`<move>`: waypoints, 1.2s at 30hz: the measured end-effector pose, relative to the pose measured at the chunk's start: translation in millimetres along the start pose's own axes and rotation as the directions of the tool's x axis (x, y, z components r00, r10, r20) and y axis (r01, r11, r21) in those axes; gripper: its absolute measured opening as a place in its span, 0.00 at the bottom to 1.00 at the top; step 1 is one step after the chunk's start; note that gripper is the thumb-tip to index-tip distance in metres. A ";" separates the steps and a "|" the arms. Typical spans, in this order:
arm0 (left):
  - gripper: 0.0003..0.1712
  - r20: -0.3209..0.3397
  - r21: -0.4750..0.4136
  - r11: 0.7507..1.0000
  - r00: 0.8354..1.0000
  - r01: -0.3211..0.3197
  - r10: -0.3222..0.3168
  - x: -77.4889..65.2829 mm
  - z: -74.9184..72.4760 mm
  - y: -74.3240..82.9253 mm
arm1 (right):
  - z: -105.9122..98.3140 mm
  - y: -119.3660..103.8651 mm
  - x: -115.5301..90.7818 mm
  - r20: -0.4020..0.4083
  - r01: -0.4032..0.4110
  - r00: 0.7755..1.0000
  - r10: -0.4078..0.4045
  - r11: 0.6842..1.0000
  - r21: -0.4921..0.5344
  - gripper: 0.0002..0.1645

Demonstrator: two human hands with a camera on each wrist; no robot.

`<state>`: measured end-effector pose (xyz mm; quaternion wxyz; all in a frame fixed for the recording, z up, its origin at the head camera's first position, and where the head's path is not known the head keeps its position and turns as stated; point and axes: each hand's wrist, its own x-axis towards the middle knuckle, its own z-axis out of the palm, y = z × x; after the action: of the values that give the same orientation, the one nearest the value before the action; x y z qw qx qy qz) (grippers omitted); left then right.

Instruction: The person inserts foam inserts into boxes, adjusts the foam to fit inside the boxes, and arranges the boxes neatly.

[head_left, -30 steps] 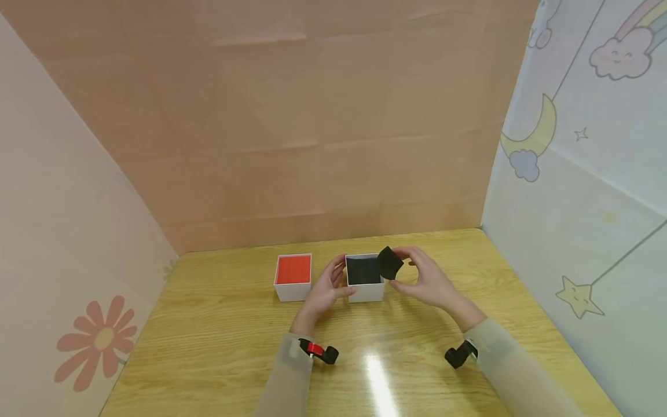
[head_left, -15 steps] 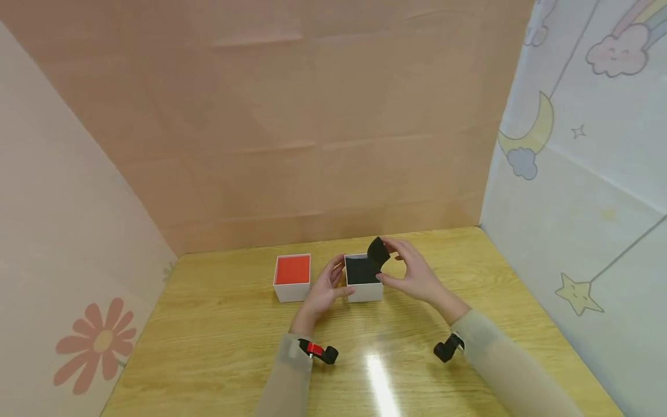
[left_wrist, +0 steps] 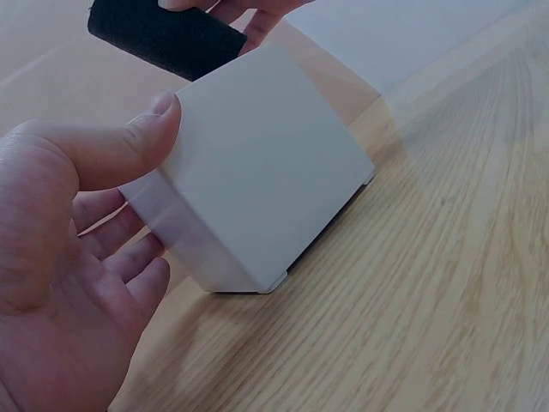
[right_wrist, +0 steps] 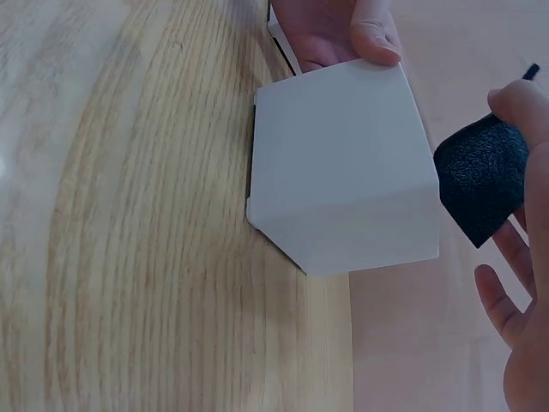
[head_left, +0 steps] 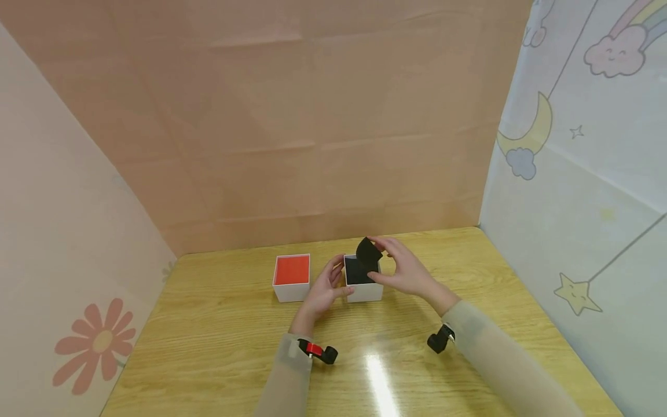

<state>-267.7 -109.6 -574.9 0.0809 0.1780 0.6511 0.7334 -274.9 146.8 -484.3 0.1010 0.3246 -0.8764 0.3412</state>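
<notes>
In the head view my left hand (head_left: pixel 320 294) holds the left side of a white box (head_left: pixel 365 293), its thumb on the front face. A black sheet (head_left: pixel 357 273) fills the box's top inside the rim. Over it my right hand (head_left: pixel 409 272) pinches a bent black felt-like piece (head_left: pixel 368 253) between thumb and fingers. The left wrist view has the piece (left_wrist: pixel 176 39) curled above the box (left_wrist: pixel 266 163). From the right wrist, the piece (right_wrist: pixel 485 176) hangs apart from the box wall (right_wrist: pixel 343 154).
A second white box with a red top (head_left: pixel 292 271) stands left of the held one. Both are on a wooden table (head_left: pixel 219 347). Behind rises a brown paper-like wall (head_left: pixel 312 116); printed white walls (head_left: pixel 615 191) flank the sides.
My right hand has moved left with the black piece, from the box's right edge to over its top. The piece is bent more. My left hand and the box have stayed put.
</notes>
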 end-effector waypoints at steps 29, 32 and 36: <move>0.55 0.004 0.032 0.999 1.000 0.030 -0.030 -1.4 -2.9 0.0 | -4.2 -5.0 20.6 0.227 0.047 0.974 -0.024 0.994 -0.098 0.43; 0.55 0.002 0.034 0.999 1.000 0.030 -0.030 -1.3 -3.2 0.4 | -5.5 -4.7 23.3 0.251 0.049 0.968 -0.019 0.993 -0.112 0.42; 0.54 -0.002 0.040 0.999 0.999 0.034 -0.034 -1.1 -3.4 0.9 | -5.9 -3.8 25.9 0.284 0.044 0.959 -0.008 0.992 -0.121 0.40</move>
<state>-267.9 -113.3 -574.5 0.0893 0.1679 0.6687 0.7188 -292.7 135.7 -467.6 -0.0009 0.3744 -0.8973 0.2340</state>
